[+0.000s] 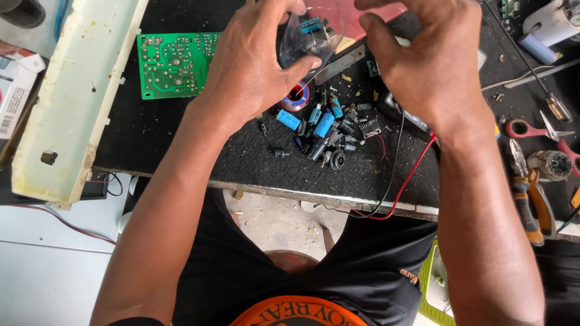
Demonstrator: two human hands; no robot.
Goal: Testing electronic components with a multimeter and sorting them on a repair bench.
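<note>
We hold a small clear plastic bag (308, 36) with blue and dark electronic parts inside, up over the far middle of the black workbench mat (169, 139). Our left hand (254, 66) grips it from the left, thumb pressed against its lower edge. Our right hand (429, 60) curls in from the right, fingers bent toward the bag's top; whether they pinch it we cannot tell. Just beneath the bag sits a small spool of solder wire (296, 96), and nearer the front edge lies a loose heap of blue and black capacitors (329, 133). A green printed circuit board (172, 63) rests toward the mat's left side, beside a long cream plastic housing (78, 96). Red and black wire leads (399, 187) trail over the front edge. Red-handled scissors (538, 130) and orange-handled pliers (528, 205) lie at the right edge.
</note>
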